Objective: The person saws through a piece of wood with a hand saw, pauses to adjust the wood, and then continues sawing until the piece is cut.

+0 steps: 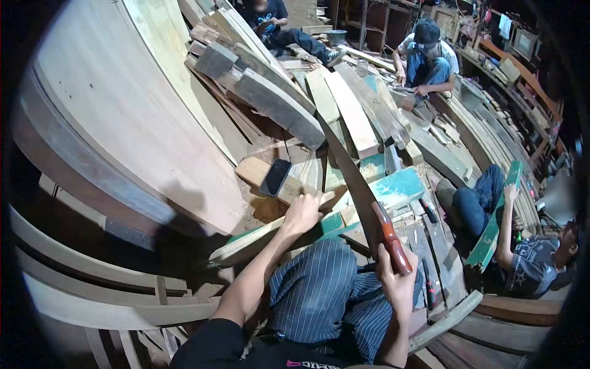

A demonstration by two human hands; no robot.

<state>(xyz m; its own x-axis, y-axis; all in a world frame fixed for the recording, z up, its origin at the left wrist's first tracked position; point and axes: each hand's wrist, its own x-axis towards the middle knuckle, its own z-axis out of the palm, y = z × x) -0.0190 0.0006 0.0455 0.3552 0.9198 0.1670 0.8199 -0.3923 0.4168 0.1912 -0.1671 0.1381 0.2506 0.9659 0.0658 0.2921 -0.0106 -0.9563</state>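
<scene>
In my right hand [398, 273] is a handsaw, gripped by its reddish-brown handle [391, 238]. Its long, dark blade [351, 169] slants up and away to the left over the wood. My left hand [301, 213] is on a wooden board [252, 245] with green paint along its side, in front of my knees. Its fingers bend over the board and are partly hidden. Just beyond that hand, a black phone [275, 178] lies on a pale wood block [253, 170]. Right of the blade is a board with a teal-painted face [398, 186].
Large curved wooden panels [117, 117] stand on the left. Stacked offcuts and thick beams [276, 104] fill the floor ahead. Red-and-black tools [429, 295] lie by my right knee. One person [427, 58] crouches ahead; another at right holds a green board [491, 230]; a third sits far back.
</scene>
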